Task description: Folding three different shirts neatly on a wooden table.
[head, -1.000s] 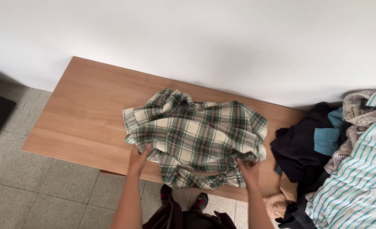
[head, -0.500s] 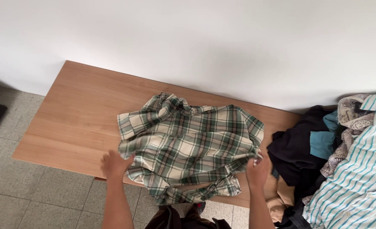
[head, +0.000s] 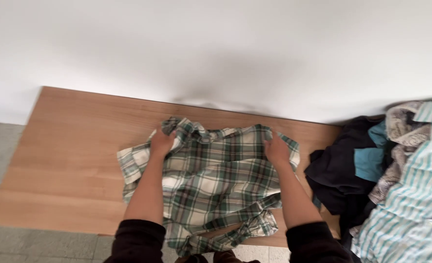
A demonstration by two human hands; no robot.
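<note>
Wooden table (head: 65,146) bears plaid shirt (head: 211,180); left grip (head: 162,142) and right grip (head: 277,148) clutch its far edge.

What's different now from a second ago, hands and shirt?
Both hands left the plaid shirt's near hem and reached across to its far edge: the left hand now rests by the collar, the right hand at the far right corner. Whether either grips cloth is unclear. The shirt remains spread on the wooden table, with the clothes pile unmoved at right.
</note>
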